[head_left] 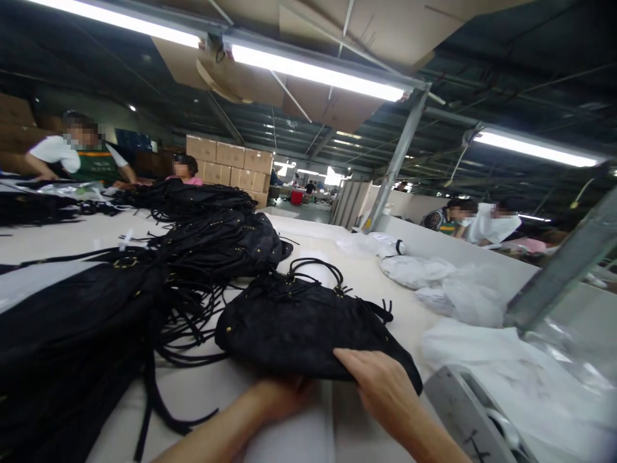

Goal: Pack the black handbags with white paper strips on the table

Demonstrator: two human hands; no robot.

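Observation:
A black handbag [308, 325] with two thin loop handles, gold-coloured studs and dangling straps lies in front of me, its near edge lifted off the white table. My right hand [380, 379] grips this near edge, with part of the hand over the dark fabric and the rest out of sight underneath. Beneath the same edge reaches my left hand [284, 395]; it is blurred, and the bag hides its fingers.
More black bags [216, 241] with tangled straps are heaped at left, one large bag [77, 347] close to me. White wrapping [520, 379] and a grey tape dispenser-like box [475, 411] lie at right. A slanted metal post [569, 257] rises there. Co-workers [94, 161] stand beyond.

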